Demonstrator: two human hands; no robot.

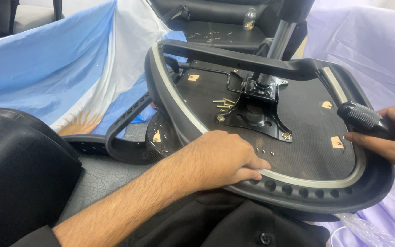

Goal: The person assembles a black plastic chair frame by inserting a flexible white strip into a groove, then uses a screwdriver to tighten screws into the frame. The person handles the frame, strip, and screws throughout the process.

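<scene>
Left hand [222, 158] steadies upturned seat [298, 151]; screwdriver [366, 119] points up-left.

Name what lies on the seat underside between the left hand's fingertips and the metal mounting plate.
In the head view, a few small loose staples or pins lie on the dark board between the left hand and the metal mounting plate.

The seat underside [298, 151] is lying open between the mounting plate [254, 114] and the rim [298, 183]. Loose screws [224, 104] are cluttering the space left of the plate, the gas column [277, 41] is rising above it, and the curved frame bar [234, 55] is crossing the far edge.
</scene>
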